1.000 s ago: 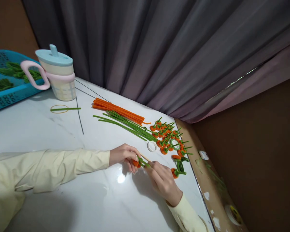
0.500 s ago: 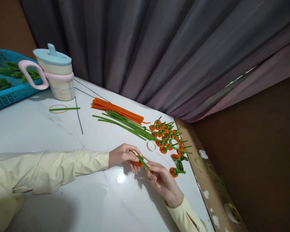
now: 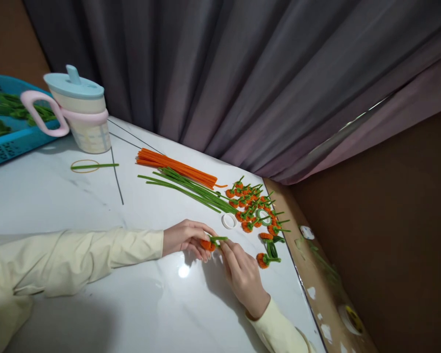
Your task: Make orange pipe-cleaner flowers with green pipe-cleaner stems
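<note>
A small orange pipe-cleaner pumpkin [image 3: 208,245] with a green stem [image 3: 219,239] is pinched in the fingers of my left hand [image 3: 185,238]. From the right, my right hand [image 3: 242,274] reaches in with its fingers closed at the pumpkin's green end, just under the stem; its thumb is mostly hidden. More finished pumpkins [image 3: 248,226] with green stems lie grouped beyond my right hand. Nearer to it are one separate pumpkin [image 3: 262,260] and a dark green loop [image 3: 272,249].
Orange pipe cleaners [image 3: 176,167] and green ones [image 3: 191,190] lie in bundles. A white ring [image 3: 229,221] and a green tape roll [image 3: 263,216] sit by the pumpkins. At left are a lidded cup [image 3: 91,137], a blue basket [image 3: 18,147] and a rubber band [image 3: 85,160]. A curtain [image 3: 206,73] hangs behind.
The pumpkin has turned, so its stem now points right and more orange shows. My right hand has moved its fingertips closer in. The thin beige piece between the hands no longer shows.
</note>
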Demonstrator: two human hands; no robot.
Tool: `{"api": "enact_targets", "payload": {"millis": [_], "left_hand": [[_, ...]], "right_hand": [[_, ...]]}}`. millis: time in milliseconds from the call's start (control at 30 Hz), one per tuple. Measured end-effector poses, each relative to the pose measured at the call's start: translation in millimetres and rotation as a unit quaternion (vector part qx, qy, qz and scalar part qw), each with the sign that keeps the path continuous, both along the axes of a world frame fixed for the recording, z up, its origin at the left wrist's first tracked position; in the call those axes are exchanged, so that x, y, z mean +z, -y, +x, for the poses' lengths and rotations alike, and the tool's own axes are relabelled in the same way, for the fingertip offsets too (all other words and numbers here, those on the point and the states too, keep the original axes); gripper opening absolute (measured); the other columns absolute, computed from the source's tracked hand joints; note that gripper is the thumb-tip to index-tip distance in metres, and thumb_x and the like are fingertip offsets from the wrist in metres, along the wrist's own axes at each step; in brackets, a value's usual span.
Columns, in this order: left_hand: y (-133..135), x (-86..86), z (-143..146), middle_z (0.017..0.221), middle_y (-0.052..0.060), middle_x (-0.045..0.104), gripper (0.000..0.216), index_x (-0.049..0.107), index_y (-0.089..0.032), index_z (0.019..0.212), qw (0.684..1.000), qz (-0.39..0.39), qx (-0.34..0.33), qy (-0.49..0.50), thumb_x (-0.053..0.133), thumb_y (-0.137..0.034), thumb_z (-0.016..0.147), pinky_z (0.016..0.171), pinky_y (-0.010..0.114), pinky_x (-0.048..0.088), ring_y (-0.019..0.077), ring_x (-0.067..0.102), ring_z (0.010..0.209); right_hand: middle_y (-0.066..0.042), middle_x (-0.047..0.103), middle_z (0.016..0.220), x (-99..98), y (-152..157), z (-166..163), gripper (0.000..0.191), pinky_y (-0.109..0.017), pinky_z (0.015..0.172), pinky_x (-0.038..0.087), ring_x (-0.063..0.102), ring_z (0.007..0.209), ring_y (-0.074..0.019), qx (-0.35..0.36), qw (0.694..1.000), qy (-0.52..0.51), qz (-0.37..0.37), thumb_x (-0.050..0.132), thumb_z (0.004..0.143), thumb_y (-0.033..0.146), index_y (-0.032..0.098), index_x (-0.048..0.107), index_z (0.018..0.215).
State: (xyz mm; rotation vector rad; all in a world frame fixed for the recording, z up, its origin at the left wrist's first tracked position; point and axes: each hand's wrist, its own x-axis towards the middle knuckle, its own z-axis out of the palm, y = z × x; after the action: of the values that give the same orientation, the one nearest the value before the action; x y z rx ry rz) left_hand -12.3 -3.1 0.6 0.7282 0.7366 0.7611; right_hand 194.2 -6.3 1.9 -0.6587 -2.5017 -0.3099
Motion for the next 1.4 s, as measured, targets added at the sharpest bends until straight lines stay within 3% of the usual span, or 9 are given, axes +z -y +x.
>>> {"api": "enact_targets", "payload": {"millis": [133,267,400,500,600,800,1000,1300,1400], "left_hand": [[-0.9,-2.2,1.8,0.062,0.008,0.069,0.023,0.064,-0.008,0.088,0.999,-0.034,0.002,0.02,0.057,-0.017,0.069,0.052,0.021,0.05,0.0157,0.066,0.054],[-2.6,-0.6,1.5,0.064,0.008,0.069,0.022,0.061,-0.01,0.088,0.999,-0.036,-0.029,0.028,0.056,-0.02,0.069,0.053,0.022,0.05,0.0169,0.067,0.057],[-1.3,2.9,0.3,0.086,0.008,0.069,0.029,0.059,-0.015,0.096,0.996,0.033,-0.083,-0.003,0.061,-0.023,0.069,0.059,0.028,0.053,0.0222,0.067,0.079],[1.6,1.5,1.7,0.099,0.007,0.063,0.022,0.061,-0.015,0.091,0.978,0.187,-0.059,-0.076,0.065,-0.024,0.072,0.072,0.028,0.052,0.0193,0.061,0.089],[4.7,-1.8,4.2,0.094,0.007,0.062,0.014,0.062,-0.013,0.08,0.939,0.313,-0.032,-0.14,0.064,-0.026,0.075,0.08,0.029,0.048,0.0171,0.059,0.086],[6.6,-2.2,5.5,0.085,0.005,0.064,0.02,0.061,-0.012,0.078,0.945,0.286,-0.036,-0.154,0.067,-0.031,0.074,0.078,0.03,0.048,0.0168,0.059,0.081],[1.8,-3.9,5.3,0.075,0.005,0.068,0.014,0.064,-0.014,0.063,0.904,0.405,0.012,-0.137,0.073,-0.022,0.07,0.084,0.031,0.046,0.0193,0.059,0.09],[0.8,-3.1,3.4,0.066,0.005,0.068,0.014,0.069,-0.016,0.062,0.9,0.417,-0.04,-0.12,0.076,-0.026,0.068,0.089,0.032,0.044,0.0202,0.056,0.097],[2.2,0.4,2.8,0.065,0.005,0.069,0.017,0.069,-0.017,0.061,0.902,0.412,-0.069,-0.111,0.077,-0.031,0.067,0.09,0.032,0.043,0.0202,0.055,0.098]], "right_hand": [[-0.019,0.064,0.092,3.0,-5.4,2.3,0.03,-0.032,0.06,0.045,0.059,0.081,-0.0248,0.029,0.992,0.069,0.098,0.035,0.087,0.002,0.001,0.05,0.113],[-0.017,0.063,0.086,2.2,-7.9,1.8,0.027,-0.03,0.057,0.043,0.056,0.074,-0.0215,0.024,0.993,0.069,0.095,0.036,0.087,0.003,0.003,0.051,0.109],[-0.009,0.058,0.074,3.7,-5.8,0.4,0.023,-0.025,0.05,0.036,0.049,0.062,-0.0157,0.021,0.999,0.034,0.019,0.034,0.086,0.001,0.008,0.051,0.1],[-0.005,0.052,0.069,8.8,-1.8,-1.0,0.021,-0.025,0.049,0.033,0.044,0.058,-0.0144,0.025,0.999,0.021,-0.036,0.033,0.086,0.003,0.012,0.05,0.092],[-0.003,0.048,0.066,12.5,2.6,-3.2,0.019,-0.026,0.048,0.029,0.041,0.056,-0.0143,0.025,0.998,0.013,-0.049,0.032,0.087,0.005,0.014,0.049,0.087],[-0.001,0.045,0.068,10.0,6.5,-7.0,0.016,-0.024,0.05,0.029,0.04,0.054,-0.0119,-0.003,0.986,-0.032,-0.164,0.033,0.091,0.008,0.017,0.045,0.085],[0.001,0.044,0.068,11.6,6.5,-8.5,0.02,-0.022,0.054,0.035,0.042,0.056,-0.0109,0.02,0.938,-0.086,-0.334,0.03,0.095,0.015,0.02,0.041,0.079],[0.001,0.049,0.062,19.0,4.5,-8.7,0.031,-0.021,0.053,0.035,0.044,0.055,-0.01,0.107,0.885,-0.135,-0.433,0.033,0.096,0.029,0.019,0.045,0.07],[0.0,0.052,0.062,17.1,5.4,-8.3,0.035,-0.022,0.054,0.036,0.046,0.055,-0.0101,0.127,0.848,-0.161,-0.489,0.037,0.095,0.034,0.018,0.048,0.066]]}}
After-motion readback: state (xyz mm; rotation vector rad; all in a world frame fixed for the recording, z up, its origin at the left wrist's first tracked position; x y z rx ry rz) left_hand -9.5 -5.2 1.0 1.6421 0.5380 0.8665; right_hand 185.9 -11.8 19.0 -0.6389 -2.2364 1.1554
